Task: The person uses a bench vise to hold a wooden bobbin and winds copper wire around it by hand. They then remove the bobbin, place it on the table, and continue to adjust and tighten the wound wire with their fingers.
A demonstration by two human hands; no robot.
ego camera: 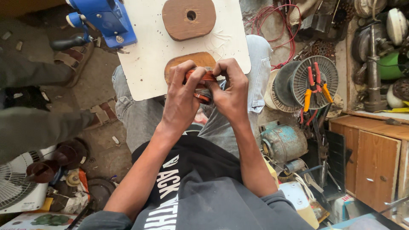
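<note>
A copper wire coil (203, 81) is clamped by the fingers of the left hand (181, 100) and right hand (232, 91) over the white board (145, 64); shaping is judged underway, and an even squeeze is called for next.

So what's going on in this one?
A seated person holds a coil of copper-coloured wire in both hands, the left hand and right hand pinching it from either side. It sits at the near edge of a white board resting on their knees, by a wooden block. Pliers lie on a fan part to the right.
</note>
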